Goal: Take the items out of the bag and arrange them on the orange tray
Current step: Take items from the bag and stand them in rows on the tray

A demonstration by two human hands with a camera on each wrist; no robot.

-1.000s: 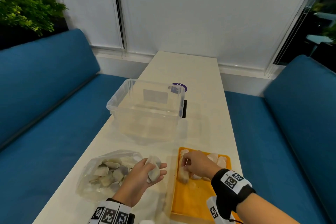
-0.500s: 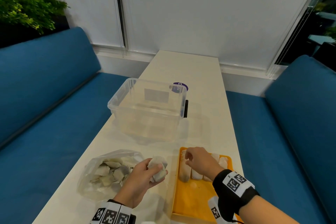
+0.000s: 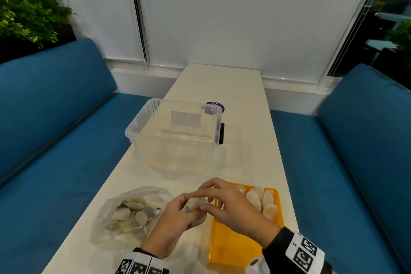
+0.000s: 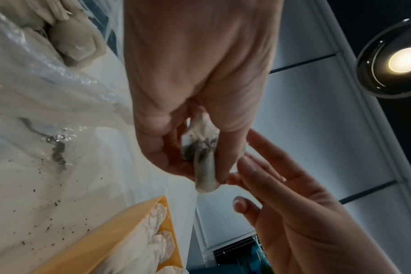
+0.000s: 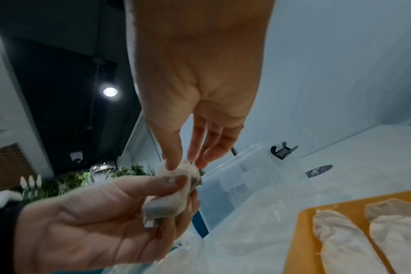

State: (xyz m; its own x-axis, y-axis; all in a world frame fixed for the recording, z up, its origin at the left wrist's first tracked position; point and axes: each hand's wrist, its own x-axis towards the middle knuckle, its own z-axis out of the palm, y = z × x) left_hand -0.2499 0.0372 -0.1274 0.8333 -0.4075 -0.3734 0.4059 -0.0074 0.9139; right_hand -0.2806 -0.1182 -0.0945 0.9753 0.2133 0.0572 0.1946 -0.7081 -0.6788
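Observation:
A clear plastic bag with several pale filled pouches lies at the near left of the white table. The orange tray sits to its right, with several pouches lined up at its far end. My left hand holds one pouch just above the tray's left rim, thumb on top and fingers curled beneath. My right hand has come across and pinches that pouch's upper end between thumb and fingertips. The pouch's dark contents show through it.
An empty clear plastic box with a black clip stands beyond the bag and tray, a purple round sticker behind it. Dark crumbs speckle the table by the bag. Blue benches flank the narrow table on both sides.
My right hand left the pouches on the tray and moved left to meet the left hand, taking hold of the held pouch's top. The left hand shifted slightly toward the tray.

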